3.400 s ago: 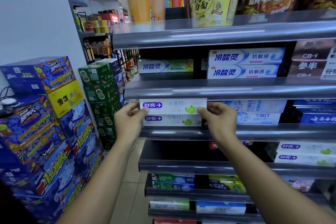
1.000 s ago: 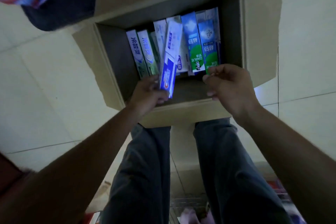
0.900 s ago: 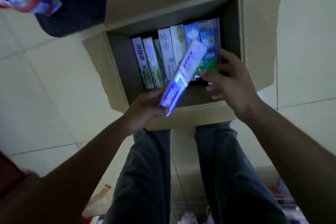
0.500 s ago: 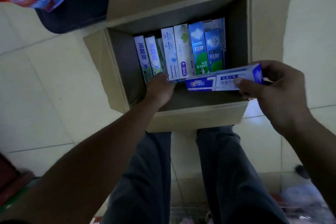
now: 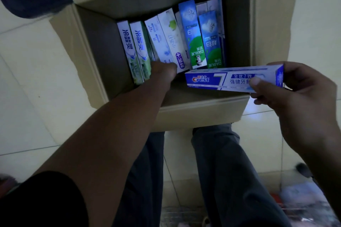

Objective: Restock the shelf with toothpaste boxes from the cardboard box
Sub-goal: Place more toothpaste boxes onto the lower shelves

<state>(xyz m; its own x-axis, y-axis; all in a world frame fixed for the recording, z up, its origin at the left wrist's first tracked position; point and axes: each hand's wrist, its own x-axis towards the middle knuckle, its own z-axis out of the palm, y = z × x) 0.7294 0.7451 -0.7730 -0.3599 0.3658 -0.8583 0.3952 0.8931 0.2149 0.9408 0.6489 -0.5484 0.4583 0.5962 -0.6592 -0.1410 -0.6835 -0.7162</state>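
Toothpaste box [image 5: 221, 80], blue-and-white Crest, at 3 o'clock, pinched by the right hand [image 5: 295, 94] above the brown cardboard box [image 5: 193, 114]; left hand [image 5: 163, 70] among upright packs [image 5: 171, 42] at 12, grip hidden; tugging one may topple neighbours

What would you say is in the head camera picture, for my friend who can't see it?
A person's right hand holds a blue Crest toothpaste box above an open cardboard box on a tiled floor. Their left hand reaches in among more toothpaste boxes standing inside.
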